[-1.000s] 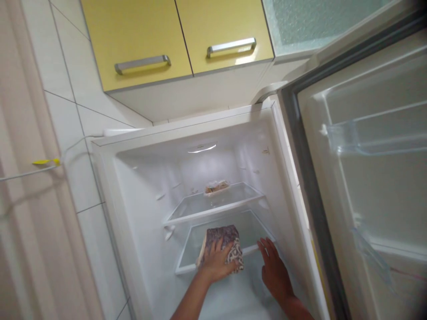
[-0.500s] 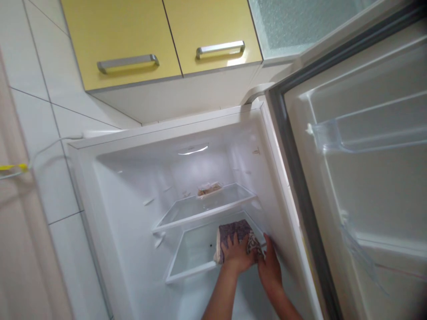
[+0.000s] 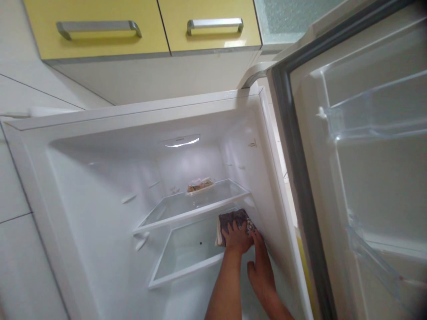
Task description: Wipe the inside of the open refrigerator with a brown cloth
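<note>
A folded dark cloth (image 3: 230,218) with a pale patterned part at its right lies on the right side of the fridge's lower shelf (image 3: 187,272). My left hand (image 3: 237,236) rests flat on top of the cloth, fingers spread. Just right of it, my right hand (image 3: 262,262) reaches up to the cloth's near right corner, its thumb apart from the fingers. The right fingertips touch or nearly touch the patterned part.
Above is another glass shelf (image 3: 200,207) with a small packet of food (image 3: 200,185) at its back. The fridge door (image 3: 376,186) stands open at the right, with clear door racks. Yellow cabinets (image 3: 213,33) hang above the fridge.
The view has moved closer to the fridge. The cloth appears slightly farther back on the shelf, with my left hand still on it. My right hand has shifted closer to my left.
</note>
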A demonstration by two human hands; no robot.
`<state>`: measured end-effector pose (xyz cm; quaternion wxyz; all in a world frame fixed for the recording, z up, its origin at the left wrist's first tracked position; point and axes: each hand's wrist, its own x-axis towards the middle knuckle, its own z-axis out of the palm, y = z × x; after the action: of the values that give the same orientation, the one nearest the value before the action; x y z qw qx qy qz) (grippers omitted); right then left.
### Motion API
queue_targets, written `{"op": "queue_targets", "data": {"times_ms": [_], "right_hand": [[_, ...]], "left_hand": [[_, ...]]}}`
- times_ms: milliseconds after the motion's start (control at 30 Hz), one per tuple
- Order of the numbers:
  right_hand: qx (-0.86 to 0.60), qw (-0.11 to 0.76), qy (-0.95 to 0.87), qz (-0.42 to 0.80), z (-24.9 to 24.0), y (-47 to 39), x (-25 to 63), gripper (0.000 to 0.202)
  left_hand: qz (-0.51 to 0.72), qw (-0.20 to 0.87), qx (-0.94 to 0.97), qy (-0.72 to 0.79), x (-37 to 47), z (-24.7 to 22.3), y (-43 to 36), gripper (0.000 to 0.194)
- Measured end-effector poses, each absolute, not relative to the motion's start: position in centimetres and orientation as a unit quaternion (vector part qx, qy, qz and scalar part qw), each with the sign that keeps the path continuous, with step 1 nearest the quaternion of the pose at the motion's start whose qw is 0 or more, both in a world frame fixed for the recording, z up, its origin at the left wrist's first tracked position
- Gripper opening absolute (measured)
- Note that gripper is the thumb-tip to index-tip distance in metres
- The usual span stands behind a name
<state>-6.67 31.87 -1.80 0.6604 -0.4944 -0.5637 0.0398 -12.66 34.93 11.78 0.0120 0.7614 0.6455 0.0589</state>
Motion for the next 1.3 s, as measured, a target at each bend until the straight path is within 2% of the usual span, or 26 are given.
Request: {"op": "queue_targets", "data": {"times_ms": [167, 300, 567, 667, 800, 1000, 1200, 1300], "right_hand": [[-0.498, 0.655, -0.563, 0.07, -1.1, 32.9, -5.8, 0.093], [-0.51, 0.665, -0.539, 0.092, -0.6, 33.5, -5.4, 0.069], [-0.498, 0.674, -0.545, -0.033, -2.6, 32.9, -6.8, 0.053], [-0.487, 0.671, -0.557, -0.045, -3.0, 32.5, -6.7, 0.051], [-0.487, 0.679, -0.548, -0.04, -3.2, 32.2, -6.4, 0.057], [-0.519, 0.663, -0.539, 0.004, -2.8, 32.2, -7.5, 0.09], [-0.546, 0.599, -0.581, -0.072, -2.4, 32.2, -8.2, 0.094], [-0.551, 0.551, -0.613, -0.131, -3.2, 32.4, -7.9, 0.088]], "left_hand": [[0.068, 0.023, 0.769, 0.635, -13.1, 12.2, 33.7, 0.067], [0.064, 0.029, 0.775, 0.628, -14.1, 12.2, 31.4, 0.064], [0.115, -0.003, 0.796, 0.595, -15.2, 11.3, 27.1, 0.062], [0.113, -0.01, 0.798, 0.592, -15.1, 11.4, 27.1, 0.063], [0.095, 0.001, 0.804, 0.587, -14.9, 11.6, 28.7, 0.065], [0.053, 0.041, 0.79, 0.61, -13.6, 12.1, 33.4, 0.066], [0.054, 0.025, 0.786, 0.615, -13.5, 11.6, 37.6, 0.067], [0.053, 0.013, 0.778, 0.626, -13.8, 11.4, 39.9, 0.068]]}}
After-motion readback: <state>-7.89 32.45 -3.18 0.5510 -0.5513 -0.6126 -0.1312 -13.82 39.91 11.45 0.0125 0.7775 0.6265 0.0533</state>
